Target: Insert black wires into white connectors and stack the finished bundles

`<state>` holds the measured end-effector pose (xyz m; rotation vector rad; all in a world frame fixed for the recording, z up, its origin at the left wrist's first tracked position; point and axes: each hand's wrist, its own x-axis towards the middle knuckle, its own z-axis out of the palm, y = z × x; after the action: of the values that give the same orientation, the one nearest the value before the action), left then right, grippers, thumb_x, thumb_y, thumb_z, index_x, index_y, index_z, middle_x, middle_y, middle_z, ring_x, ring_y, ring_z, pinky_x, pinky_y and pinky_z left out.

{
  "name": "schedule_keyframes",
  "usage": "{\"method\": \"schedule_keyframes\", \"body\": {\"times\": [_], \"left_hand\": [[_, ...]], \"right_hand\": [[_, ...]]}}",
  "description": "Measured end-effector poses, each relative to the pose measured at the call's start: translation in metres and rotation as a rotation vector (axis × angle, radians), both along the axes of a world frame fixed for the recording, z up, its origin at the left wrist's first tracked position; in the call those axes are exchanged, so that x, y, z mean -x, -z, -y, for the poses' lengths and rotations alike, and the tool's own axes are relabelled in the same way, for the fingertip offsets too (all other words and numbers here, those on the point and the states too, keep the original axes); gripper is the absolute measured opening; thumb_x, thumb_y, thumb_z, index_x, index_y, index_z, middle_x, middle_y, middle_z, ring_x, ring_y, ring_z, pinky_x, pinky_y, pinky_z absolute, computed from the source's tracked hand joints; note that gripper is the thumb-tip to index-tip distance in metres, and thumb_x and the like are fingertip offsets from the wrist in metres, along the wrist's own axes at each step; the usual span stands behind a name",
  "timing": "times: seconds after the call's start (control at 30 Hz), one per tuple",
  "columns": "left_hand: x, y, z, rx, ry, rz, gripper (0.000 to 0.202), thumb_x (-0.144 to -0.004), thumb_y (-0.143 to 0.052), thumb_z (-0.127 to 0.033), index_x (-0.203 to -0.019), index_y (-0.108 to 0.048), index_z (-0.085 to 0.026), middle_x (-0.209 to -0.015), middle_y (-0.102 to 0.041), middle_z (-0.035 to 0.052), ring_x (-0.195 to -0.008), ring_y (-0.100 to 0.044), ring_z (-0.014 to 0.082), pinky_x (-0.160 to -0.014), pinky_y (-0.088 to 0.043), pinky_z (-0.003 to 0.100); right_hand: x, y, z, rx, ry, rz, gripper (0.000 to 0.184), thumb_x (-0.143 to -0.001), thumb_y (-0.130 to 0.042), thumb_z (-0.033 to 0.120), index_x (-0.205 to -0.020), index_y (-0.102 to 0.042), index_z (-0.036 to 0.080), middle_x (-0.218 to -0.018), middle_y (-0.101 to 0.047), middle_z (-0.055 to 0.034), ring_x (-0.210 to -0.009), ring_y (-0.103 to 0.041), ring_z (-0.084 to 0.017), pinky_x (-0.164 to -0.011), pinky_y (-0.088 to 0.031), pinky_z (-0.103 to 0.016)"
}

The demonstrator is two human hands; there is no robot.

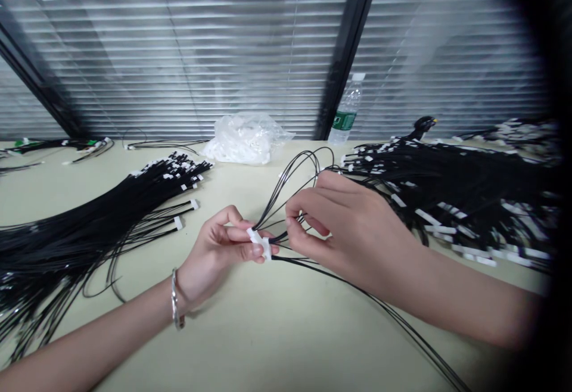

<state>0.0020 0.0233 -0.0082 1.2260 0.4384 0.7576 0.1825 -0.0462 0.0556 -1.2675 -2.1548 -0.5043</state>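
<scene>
My left hand [226, 246], with a silver bracelet at its wrist, pinches two white plastic connectors [267, 248] between thumb and fingers. Thin black wires [277, 186] run out of the connectors; some arch up in a loop behind my right hand. Others trail along the table [357, 289] to the lower right. Just right of the connectors is my right hand [344, 225], its thumb and forefinger closed together on a thin black wire. Part of that wire is hidden by the fingers.
A thick bundle of black cables [102, 213] with white ends lies at left. At right spreads a larger pile of cables [469, 183]. By the window blinds are a clear plastic bag [248, 139] holding white pieces and a water bottle [346, 112] with a green label.
</scene>
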Motion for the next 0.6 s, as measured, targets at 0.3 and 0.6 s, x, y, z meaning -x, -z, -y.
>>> {"method": "schedule_keyframes", "body": {"times": [0.3,0.6], "left_hand": [[-0.001,0.001,0.000,-0.011,-0.043,-0.009,0.021,-0.070,-0.067,-0.004,-0.074,-0.051,-0.017,-0.064,-0.072,-0.0004,-0.065,-0.066,0.0135,-0.063,-0.050,0.025],[0.001,0.007,0.003,-0.104,-0.107,-0.058,0.016,-0.068,-0.068,-0.007,-0.072,-0.056,-0.015,-0.066,-0.072,0.0006,-0.054,-0.062,0.0116,-0.054,-0.051,0.024]], "right_hand": [[0.003,0.001,0.000,0.050,-0.004,0.020,0.015,-0.080,-0.049,0.015,-0.069,-0.058,0.012,-0.056,-0.049,-0.0005,-0.058,-0.041,-0.013,-0.054,-0.031,-0.027],[0.008,0.021,-0.003,0.095,-0.092,0.108,0.016,-0.082,-0.044,0.005,-0.080,-0.059,0.013,-0.066,-0.055,-0.0016,-0.066,-0.044,-0.014,-0.062,-0.032,-0.029]]}}
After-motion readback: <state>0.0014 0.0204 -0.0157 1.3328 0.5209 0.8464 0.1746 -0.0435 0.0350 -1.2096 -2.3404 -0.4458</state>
